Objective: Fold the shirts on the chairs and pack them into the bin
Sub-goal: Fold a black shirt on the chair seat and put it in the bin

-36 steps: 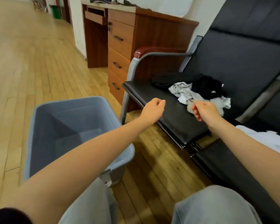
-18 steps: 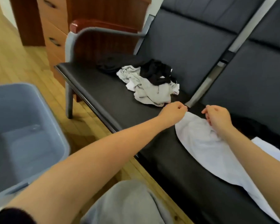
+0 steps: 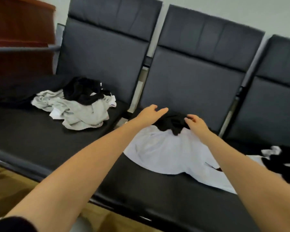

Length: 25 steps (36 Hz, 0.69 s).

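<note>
Chairs [image 3: 196, 84] with black padded seats and backs stand joined in a row against a pale wall, filling most of the view. On the middle seat a white shirt [image 3: 164, 153] lies spread out, its cloth running toward the right and under the right forearm. A crumpled black shirt [image 3: 172, 122] sits on the far edge of the white one, close to the chair back. On the left seat there is a pile: a rumpled grey shirt [image 3: 79, 111] with a black garment [image 3: 84, 91] heaped on its far side. At the far right edge, on the next seat, a black and white garment [image 3: 278, 156] shows in part.

Both bare arms reach forward over the middle seat. The left hand [image 3: 149, 113] hovers at the left side of the crumpled black shirt, fingers [image 3: 162, 110] straight and spread, holding nothing. The right hand [image 3: 197, 123] is at the right side of that shirt, its fingers loosely bent with the tips at the black cloth; whether they pinch it cannot be told. A brown wooden cabinet [image 3: 20, 30] stands at the upper left, beyond the grey armrest [image 3: 23, 48].
</note>
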Each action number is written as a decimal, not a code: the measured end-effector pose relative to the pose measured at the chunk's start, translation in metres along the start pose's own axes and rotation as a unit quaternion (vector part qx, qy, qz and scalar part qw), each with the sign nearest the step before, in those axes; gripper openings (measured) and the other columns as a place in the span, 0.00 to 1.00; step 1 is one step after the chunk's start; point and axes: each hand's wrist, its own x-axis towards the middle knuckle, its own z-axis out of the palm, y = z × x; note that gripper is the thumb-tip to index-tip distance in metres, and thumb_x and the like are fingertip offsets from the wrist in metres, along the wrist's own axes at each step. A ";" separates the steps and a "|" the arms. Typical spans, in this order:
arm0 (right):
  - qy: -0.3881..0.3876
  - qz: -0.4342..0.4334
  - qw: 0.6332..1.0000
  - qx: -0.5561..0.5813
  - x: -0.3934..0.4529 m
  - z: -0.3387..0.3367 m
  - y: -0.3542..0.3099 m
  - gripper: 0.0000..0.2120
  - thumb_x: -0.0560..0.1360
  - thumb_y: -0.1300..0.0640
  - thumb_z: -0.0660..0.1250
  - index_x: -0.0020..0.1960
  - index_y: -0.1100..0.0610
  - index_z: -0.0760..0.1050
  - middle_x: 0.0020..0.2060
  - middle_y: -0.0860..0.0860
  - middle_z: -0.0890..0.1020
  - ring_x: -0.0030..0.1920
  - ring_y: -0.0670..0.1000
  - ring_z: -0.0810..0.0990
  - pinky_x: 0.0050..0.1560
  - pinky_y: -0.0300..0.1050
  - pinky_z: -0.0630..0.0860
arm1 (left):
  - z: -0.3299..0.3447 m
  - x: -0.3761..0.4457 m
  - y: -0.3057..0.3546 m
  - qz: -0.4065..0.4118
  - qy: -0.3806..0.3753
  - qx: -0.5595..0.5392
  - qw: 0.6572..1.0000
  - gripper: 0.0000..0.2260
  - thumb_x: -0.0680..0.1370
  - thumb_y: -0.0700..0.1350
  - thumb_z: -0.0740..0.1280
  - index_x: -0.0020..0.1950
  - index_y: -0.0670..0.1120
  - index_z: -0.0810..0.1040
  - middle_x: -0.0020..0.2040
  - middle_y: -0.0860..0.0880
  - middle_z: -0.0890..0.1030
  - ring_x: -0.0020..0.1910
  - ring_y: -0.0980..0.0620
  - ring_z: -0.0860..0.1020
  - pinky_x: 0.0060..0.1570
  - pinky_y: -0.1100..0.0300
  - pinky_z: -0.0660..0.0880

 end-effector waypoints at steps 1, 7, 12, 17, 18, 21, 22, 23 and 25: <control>-0.027 0.000 1.000 0.002 -0.004 -0.004 0.006 0.19 0.80 0.49 0.63 0.68 0.55 0.72 0.60 0.52 0.76 0.55 0.52 0.75 0.52 0.43 0.70 | 0.009 0.001 0.001 -0.002 -0.021 0.018 1.000 0.31 0.76 0.66 0.62 0.68 0.44 0.72 0.58 0.50 0.77 0.57 0.50 0.76 0.53 0.56 0.73; -0.076 -0.052 0.995 -0.024 -0.014 -0.017 0.017 0.06 0.78 0.55 0.66 0.47 0.57 0.78 0.40 0.53 0.78 0.43 0.52 0.75 0.46 0.47 0.72 | 0.052 -0.009 -0.012 0.036 -0.019 0.115 0.992 0.17 0.79 0.57 0.63 0.57 0.46 0.78 0.51 0.51 0.79 0.52 0.49 0.77 0.51 0.56 0.74; -0.028 -0.078 0.996 0.012 -0.008 -0.042 -0.010 0.11 0.80 0.52 0.62 0.42 0.56 0.75 0.40 0.53 0.76 0.48 0.53 0.72 0.46 0.47 0.68 | 0.032 -0.016 0.021 0.071 0.076 -0.045 0.994 0.14 0.81 0.50 0.61 0.48 0.38 0.74 0.43 0.45 0.77 0.44 0.48 0.74 0.43 0.57 0.70; 0.019 -0.118 0.970 0.213 -0.016 -0.089 -0.073 0.12 0.82 0.52 0.58 0.48 0.60 0.74 0.43 0.54 0.75 0.45 0.52 0.73 0.45 0.46 0.68 | 0.003 -0.025 0.098 0.090 0.130 -0.191 0.969 0.11 0.83 0.50 0.59 0.55 0.45 0.75 0.47 0.54 0.77 0.48 0.55 0.75 0.43 0.66 0.72; 0.026 -0.118 0.960 0.254 -0.020 -0.101 -0.089 0.12 0.82 0.51 0.58 0.46 0.58 0.74 0.43 0.53 0.76 0.46 0.51 0.74 0.46 0.46 0.70 | -0.002 -0.026 0.116 0.095 0.133 -0.220 0.962 0.11 0.83 0.51 0.58 0.55 0.46 0.75 0.48 0.55 0.78 0.48 0.56 0.76 0.44 0.67 0.72; 0.013 -0.092 0.918 0.387 -0.031 -0.141 -0.134 0.12 0.82 0.50 0.60 0.49 0.56 0.77 0.46 0.52 0.80 0.49 0.52 0.78 0.53 0.47 0.76 | -0.021 -0.035 0.168 0.106 0.139 -0.296 0.939 0.20 0.80 0.58 0.60 0.63 0.47 0.76 0.58 0.52 0.79 0.57 0.53 0.77 0.57 0.59 0.74; -0.006 -0.083 0.901 0.425 -0.037 -0.152 -0.147 0.13 0.82 0.50 0.60 0.54 0.58 0.78 0.49 0.53 0.81 0.51 0.53 0.80 0.55 0.48 0.77 | -0.026 -0.036 0.180 0.112 0.136 -0.325 0.929 0.21 0.78 0.60 0.62 0.65 0.48 0.76 0.60 0.51 0.79 0.59 0.50 0.77 0.61 0.53 0.74; -0.025 -0.082 0.886 0.455 -0.044 -0.163 -0.158 0.13 0.81 0.51 0.61 0.56 0.58 0.78 0.51 0.53 0.82 0.52 0.53 0.81 0.55 0.48 0.78 | -0.032 -0.038 0.193 0.124 0.130 -0.353 0.918 0.18 0.79 0.59 0.62 0.62 0.49 0.77 0.59 0.49 0.80 0.59 0.49 0.77 0.62 0.51 0.74; -0.051 -0.097 0.866 0.488 -0.054 -0.182 -0.174 0.11 0.81 0.51 0.62 0.55 0.57 0.79 0.52 0.53 0.83 0.53 0.53 0.82 0.52 0.47 0.80 | -0.043 -0.044 0.216 0.138 0.117 -0.391 0.903 0.12 0.81 0.54 0.63 0.56 0.49 0.79 0.55 0.46 0.82 0.56 0.46 0.79 0.59 0.50 0.76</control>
